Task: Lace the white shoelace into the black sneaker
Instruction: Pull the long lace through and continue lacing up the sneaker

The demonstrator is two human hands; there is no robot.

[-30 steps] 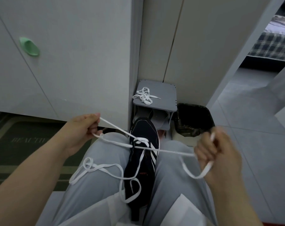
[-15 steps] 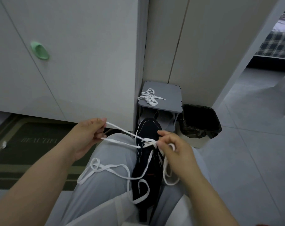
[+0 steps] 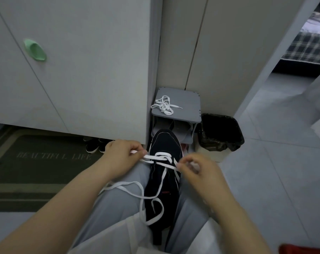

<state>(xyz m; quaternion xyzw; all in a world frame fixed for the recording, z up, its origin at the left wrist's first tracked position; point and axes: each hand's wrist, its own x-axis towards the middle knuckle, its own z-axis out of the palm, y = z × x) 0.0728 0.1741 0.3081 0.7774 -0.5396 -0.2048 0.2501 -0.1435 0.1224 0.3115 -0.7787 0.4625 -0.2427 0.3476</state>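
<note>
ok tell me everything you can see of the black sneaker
The black sneaker lies between the person's thighs, toe pointing away, top up. Its upper looks like matte fabric with pale stitching, white side stripes and a small red tag on the tongue. The white shoelace crosses its front eyelets; the left hand and right hand each pinch the lace beside it, slack trailing over the heel.
</note>
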